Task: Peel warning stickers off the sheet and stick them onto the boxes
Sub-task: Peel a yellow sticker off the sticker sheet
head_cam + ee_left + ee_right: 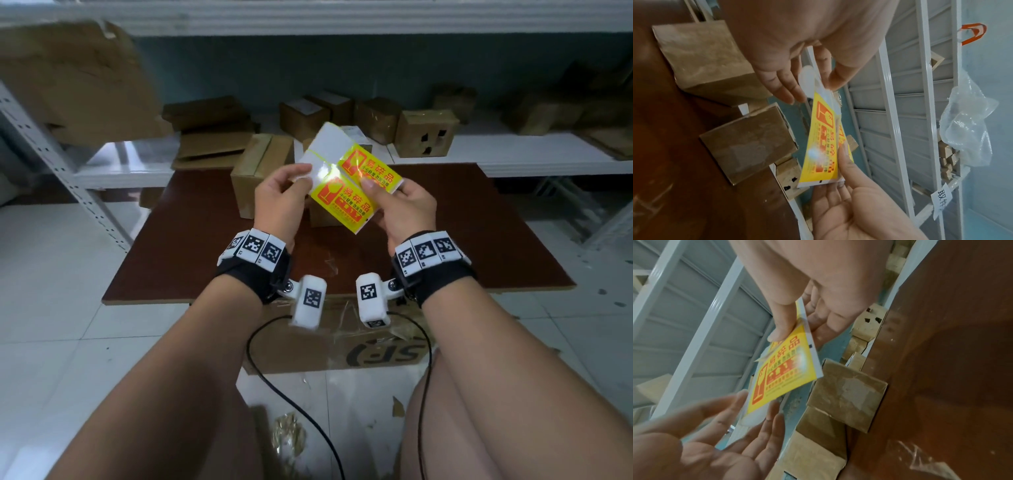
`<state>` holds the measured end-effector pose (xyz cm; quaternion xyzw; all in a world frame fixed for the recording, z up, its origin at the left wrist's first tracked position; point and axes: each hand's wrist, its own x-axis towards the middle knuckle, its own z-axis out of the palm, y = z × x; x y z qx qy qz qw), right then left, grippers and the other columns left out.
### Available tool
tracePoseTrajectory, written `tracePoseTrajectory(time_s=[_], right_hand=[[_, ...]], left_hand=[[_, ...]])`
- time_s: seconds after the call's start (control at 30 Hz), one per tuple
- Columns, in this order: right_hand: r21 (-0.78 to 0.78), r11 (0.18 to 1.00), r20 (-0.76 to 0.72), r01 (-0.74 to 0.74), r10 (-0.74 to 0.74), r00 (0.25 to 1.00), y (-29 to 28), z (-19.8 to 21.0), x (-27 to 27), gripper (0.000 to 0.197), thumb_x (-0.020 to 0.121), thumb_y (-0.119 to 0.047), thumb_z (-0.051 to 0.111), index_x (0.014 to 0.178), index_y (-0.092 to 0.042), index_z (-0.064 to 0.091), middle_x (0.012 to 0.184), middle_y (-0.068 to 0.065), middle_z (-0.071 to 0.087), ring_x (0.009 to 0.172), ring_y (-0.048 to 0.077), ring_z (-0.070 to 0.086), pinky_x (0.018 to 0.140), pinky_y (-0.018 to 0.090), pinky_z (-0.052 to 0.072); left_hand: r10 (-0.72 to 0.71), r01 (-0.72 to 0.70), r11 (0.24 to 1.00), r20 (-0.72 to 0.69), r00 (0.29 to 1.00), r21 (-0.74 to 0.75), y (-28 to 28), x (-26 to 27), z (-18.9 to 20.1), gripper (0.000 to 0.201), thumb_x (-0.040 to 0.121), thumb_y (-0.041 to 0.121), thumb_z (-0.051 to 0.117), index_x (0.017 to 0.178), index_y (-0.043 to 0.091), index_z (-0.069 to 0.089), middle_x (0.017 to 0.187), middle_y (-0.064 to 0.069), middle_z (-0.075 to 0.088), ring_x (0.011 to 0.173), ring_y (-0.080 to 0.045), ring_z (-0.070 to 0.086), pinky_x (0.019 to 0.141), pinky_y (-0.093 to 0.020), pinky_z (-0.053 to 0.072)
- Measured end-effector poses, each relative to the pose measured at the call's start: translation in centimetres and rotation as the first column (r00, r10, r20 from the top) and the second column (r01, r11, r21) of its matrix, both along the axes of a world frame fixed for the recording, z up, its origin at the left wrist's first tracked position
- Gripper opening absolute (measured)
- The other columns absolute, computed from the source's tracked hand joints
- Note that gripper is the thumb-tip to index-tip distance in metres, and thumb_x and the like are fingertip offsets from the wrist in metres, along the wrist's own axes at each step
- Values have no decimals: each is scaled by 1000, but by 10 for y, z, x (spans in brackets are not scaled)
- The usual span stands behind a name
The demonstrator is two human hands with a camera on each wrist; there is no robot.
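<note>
Both hands held the sticker sheet point(346, 178) up over the brown tabletop point(191, 260), we judged so a sticker edge could be lifted. Our right hand point(406, 209) pinched the sheet's end, thumb point(371, 186) on the yellow warning stickers point(344, 202), fingers behind. Our left hand point(279, 200) pinched the bare white backing point(322, 144). Beyond, cardboard boxes point(260, 171) waited on the table, more boxes on the white shelf point(513, 157) behind.

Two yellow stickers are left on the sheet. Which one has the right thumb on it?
The upper sticker, farther from the person: the right hand thumb presses it. The lower sticker is untouched.
</note>
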<state>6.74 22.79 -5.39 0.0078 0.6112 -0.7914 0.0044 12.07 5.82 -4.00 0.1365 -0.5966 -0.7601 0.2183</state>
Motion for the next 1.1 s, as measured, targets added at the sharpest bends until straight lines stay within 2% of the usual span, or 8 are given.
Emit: tracePoseTrajectory(time_s=[0.1,0.17,0.27,0.5,0.8,0.9,1.0,1.1], right_hand=[[-6,999,-49,-54,53,997,-17,1,7,26,85,-11,90,107,-9,77,105,10,84,99,26,82,87,50,66],[-12,995,-90,-98,96,991,-29,2,14,27,82,-10,91,106,-10,78,103,9,84,97,24,82,80,43,66],[-44,989,-131,-140,133,982,-46,3,24,22,82,-4,90,101,-10,79,99,9,84,92,22,82,75,35,65],[-35,975,-85,-219,215,973,-58,-5,29,7,96,-12,79,102,-11,78,96,9,84,91,22,82,80,38,66],[-46,953,56,-298,300,952,-39,1,16,12,100,-20,75,108,-12,77,110,12,82,101,27,81,80,39,65],[62,924,92,-377,371,924,-33,2,14,16,102,-21,73,112,-10,76,105,10,83,89,22,80,73,34,64],[129,898,158,-421,401,903,-26,6,15,11,98,-14,76,107,-8,75,89,9,82,73,17,75,63,28,64],[115,894,184,-432,408,894,-19,8,16,10,95,-9,79,103,-6,74,82,9,79,66,13,72,57,24,61]], left_hand=[[83,-81,993,12,997,-91,-15,9,8,62,74,42,89,129,23,67,131,-6,73,113,-32,75,88,-45,62],[80,-80,994,-7,997,-79,-26,12,12,81,75,36,96,142,17,53,128,-1,74,108,-17,78,85,-36,64],[32,-31,993,10,999,-116,-35,17,16,56,77,13,95,124,10,64,103,0,81,89,-11,81,72,-27,64],[67,-67,998,60,996,-3,-39,17,17,35,79,7,93,108,10,74,102,-13,83,93,-28,82,76,-43,68],[-21,9,996,133,991,94,-40,9,18,51,84,14,91,128,1,69,110,-16,82,97,-31,82,83,-47,67],[71,-79,995,143,987,56,-42,10,12,46,78,9,94,119,-1,74,100,-15,83,88,-28,82,75,-41,67],[140,-134,990,148,979,-52,-45,9,7,47,71,11,99,111,3,75,97,-13,83,87,-28,82,82,-49,68],[227,-194,959,155,961,-207,-45,12,11,77,56,36,103,119,9,70,109,-7,81,98,-25,80,89,-51,66]])
